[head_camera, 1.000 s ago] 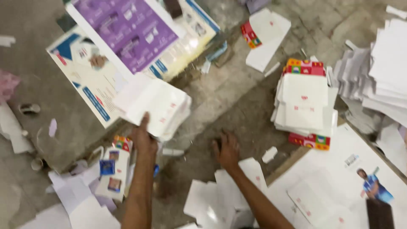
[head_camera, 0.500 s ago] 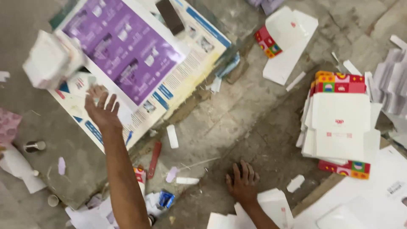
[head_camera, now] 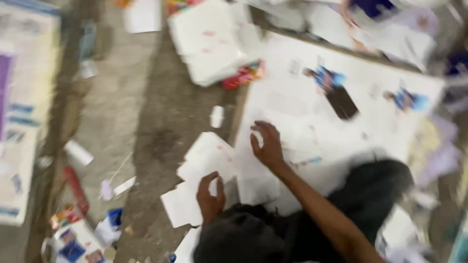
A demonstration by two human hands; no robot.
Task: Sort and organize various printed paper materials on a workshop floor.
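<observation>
The view is blurred. A loose pile of flat white cards [head_camera: 209,160] lies on the concrete floor in front of my knees. My left hand [head_camera: 210,195] is curled on the near edge of one card, with white showing between thumb and fingers. My right hand [head_camera: 265,146] rests with fingers spread on a white sheet at the pile's right side, at the edge of a large printed sheet [head_camera: 341,97]. My dark-clothed legs [head_camera: 302,229] hide the pile's near part.
A stack of white cartons [head_camera: 214,44] with a red printed edge lies further away. Paper scraps and a red strip [head_camera: 75,187] litter the floor on the left. More printed sheets [head_camera: 19,122] lie along the left edge.
My left hand, which had reached out to the far left where a white bundle was in the air, is back at the pile by my knees. My right hand moved onto the white sheets. The view swung right.
</observation>
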